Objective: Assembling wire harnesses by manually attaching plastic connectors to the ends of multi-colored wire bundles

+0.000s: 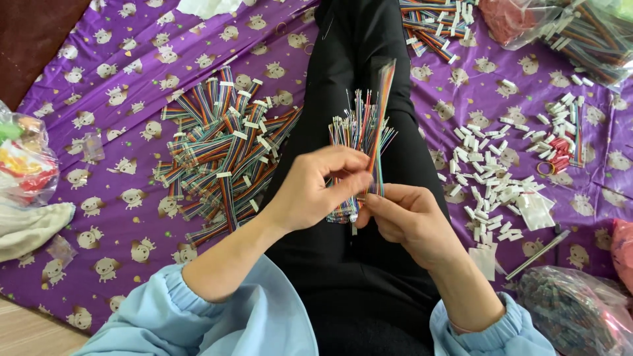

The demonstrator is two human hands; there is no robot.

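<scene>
Held upright over the lap, above black trousers [359, 59]: a bundle of rainbow ribbon wires [359, 135], fanned at the top, one strip standing taller than the rest. Clasped around the bundle's lower half by the left hand [316, 188], fingers curled over the front, thumb side toward the body, lower wire ends poking out just beneath the fist. Pinched at the right edge by the right hand [409, 217], thumb and forefinger closed on the tall strip near its base, remaining fingers folded below. Both hands touching at the bundle, wires rising well above the grip.

Spread underneath, a purple cloth with cartoon animals [132, 198]. Toward its left half, a loose pile of finished ribbon cables with white tags [224, 155]. Toward its right half, scattered small white connectors [491, 188], with a metal rod [537, 254] near the lower right edge. At the far right corner, clear bags of more cables [587, 33]. Pale blue sleeves [217, 316] at the near edge.
</scene>
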